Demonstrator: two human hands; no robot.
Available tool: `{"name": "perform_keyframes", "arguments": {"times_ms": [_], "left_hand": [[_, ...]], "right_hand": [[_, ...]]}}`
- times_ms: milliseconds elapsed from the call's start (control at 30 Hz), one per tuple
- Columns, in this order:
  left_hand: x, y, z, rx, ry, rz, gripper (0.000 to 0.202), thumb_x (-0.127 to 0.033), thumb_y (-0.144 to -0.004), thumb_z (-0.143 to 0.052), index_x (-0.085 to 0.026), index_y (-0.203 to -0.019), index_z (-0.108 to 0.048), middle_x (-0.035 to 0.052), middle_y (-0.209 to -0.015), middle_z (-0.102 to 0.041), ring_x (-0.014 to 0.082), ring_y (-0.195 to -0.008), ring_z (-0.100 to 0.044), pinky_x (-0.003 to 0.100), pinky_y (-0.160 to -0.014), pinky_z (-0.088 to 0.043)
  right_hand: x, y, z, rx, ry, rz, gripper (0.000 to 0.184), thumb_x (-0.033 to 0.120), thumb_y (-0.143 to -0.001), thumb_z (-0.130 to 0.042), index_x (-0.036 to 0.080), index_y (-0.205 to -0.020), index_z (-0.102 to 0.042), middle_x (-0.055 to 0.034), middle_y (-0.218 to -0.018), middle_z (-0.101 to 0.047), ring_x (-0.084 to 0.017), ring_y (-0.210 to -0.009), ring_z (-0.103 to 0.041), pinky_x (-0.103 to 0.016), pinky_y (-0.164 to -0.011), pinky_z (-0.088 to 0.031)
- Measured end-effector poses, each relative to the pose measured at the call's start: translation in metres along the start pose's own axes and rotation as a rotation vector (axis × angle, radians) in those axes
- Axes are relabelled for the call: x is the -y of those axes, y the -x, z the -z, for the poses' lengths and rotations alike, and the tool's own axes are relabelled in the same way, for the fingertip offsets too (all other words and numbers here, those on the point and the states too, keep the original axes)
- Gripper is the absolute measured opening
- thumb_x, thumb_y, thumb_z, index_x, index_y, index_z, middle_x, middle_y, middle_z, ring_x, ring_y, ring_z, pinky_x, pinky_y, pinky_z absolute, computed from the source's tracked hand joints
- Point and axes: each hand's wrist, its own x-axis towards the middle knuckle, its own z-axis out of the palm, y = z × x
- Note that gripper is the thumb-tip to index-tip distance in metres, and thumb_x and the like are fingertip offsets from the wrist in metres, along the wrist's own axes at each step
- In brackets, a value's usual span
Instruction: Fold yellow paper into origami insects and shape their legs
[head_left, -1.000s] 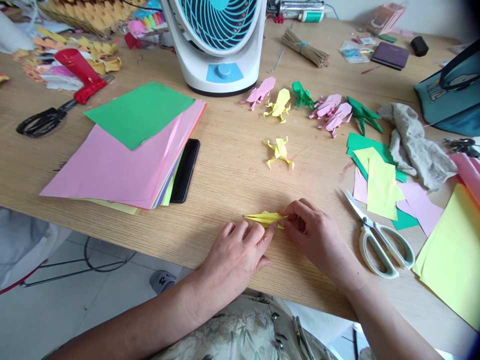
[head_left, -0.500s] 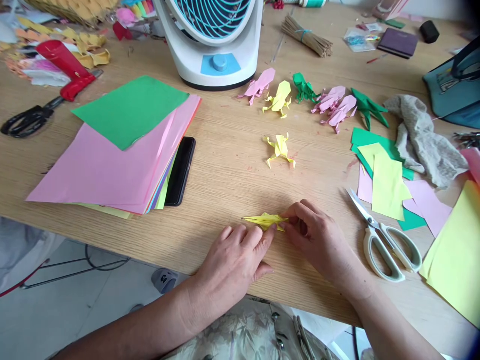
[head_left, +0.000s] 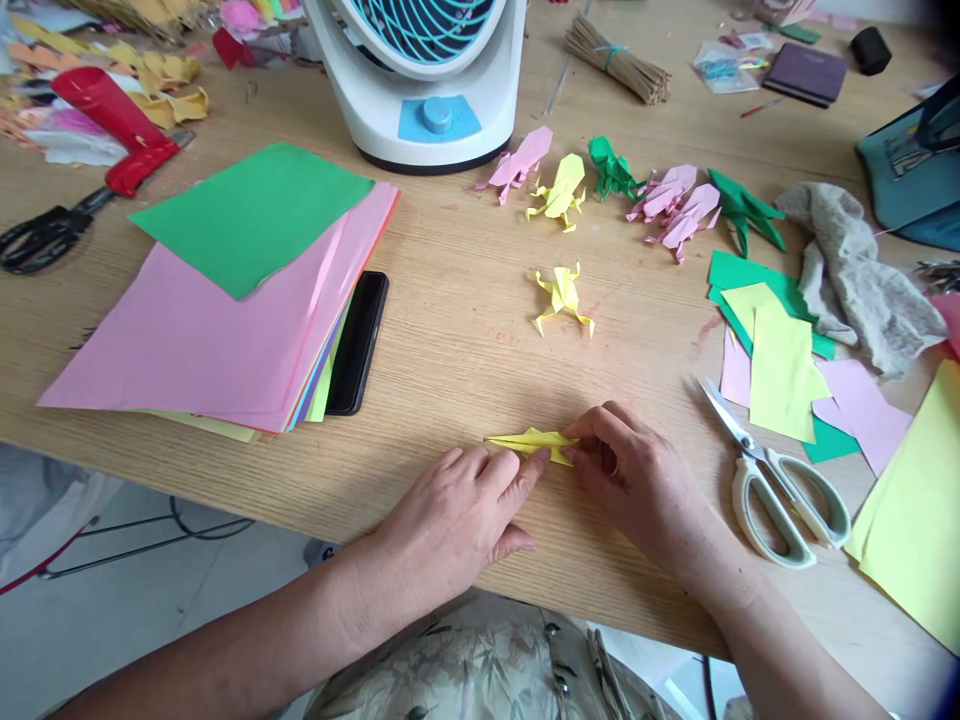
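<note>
A narrow piece of folded yellow paper (head_left: 529,440) lies near the table's front edge, its thin point towards the left. My left hand (head_left: 457,515) rests along its near side, fingers curled, with the index fingertip pressing the paper down. Between thumb and forefinger, my right hand (head_left: 641,490) pinches the paper's right end, which those fingers partly hide. Just beyond both hands sits a finished yellow paper frog (head_left: 562,295). White-handled scissors (head_left: 784,490) lie partly open to the right of my right hand.
Several folded paper frogs (head_left: 559,192) stand farther back, before a white fan (head_left: 420,120). On the left are a stack of coloured paper (head_left: 202,340), a black phone (head_left: 360,345) and red-sheathed scissors (head_left: 120,150). Paper offcuts (head_left: 784,370) and a grey cloth (head_left: 862,270) lie right.
My left hand has shifted slightly left along the folded yellow paper. My right hand keeps its pinch, and the view has tilted a little.
</note>
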Motion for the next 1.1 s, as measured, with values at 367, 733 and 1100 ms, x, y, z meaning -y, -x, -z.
{"name": "perform_keyframes", "arguments": {"times_ms": [367,733,1100], "left_hand": [[0.0026,-0.002,0.0042,0.011,0.027,-0.015,0.064,-0.049,-0.091,-0.058,-0.015,-0.142,-0.04,0.0061,-0.1,-0.055,0.0216,-0.088,-0.052,0.036,-0.072,-0.04],[0.0048,0.0033,-0.0009,0.001,0.026,-0.037,0.067,-0.046,-0.092,-0.057,-0.012,-0.145,-0.035,0.0077,-0.102,-0.057,0.0234,-0.095,-0.053,0.038,-0.078,-0.042],[0.0063,0.0065,-0.0011,0.007,0.069,-0.04,0.071,-0.045,-0.091,-0.059,-0.011,-0.147,-0.032,0.0072,-0.102,-0.056,0.0232,-0.094,-0.053,0.037,-0.079,-0.043]], "right_hand": [[0.0029,-0.0004,-0.0013,0.009,0.072,-0.017,0.005,0.024,-0.089,-0.057,0.022,-0.088,-0.053,-0.003,-0.083,-0.057,-0.018,-0.072,-0.055,-0.028,-0.06,-0.038],[0.0026,-0.0005,-0.0032,0.01,0.107,0.009,0.006,0.022,-0.09,-0.057,0.022,-0.09,-0.051,-0.0029,-0.086,-0.058,-0.019,-0.075,-0.054,-0.03,-0.065,-0.039],[0.0019,-0.0001,-0.0037,0.012,0.113,0.013,0.004,0.023,-0.091,-0.056,0.023,-0.091,-0.052,-0.0035,-0.087,-0.058,-0.019,-0.074,-0.054,-0.029,-0.063,-0.038]]}}
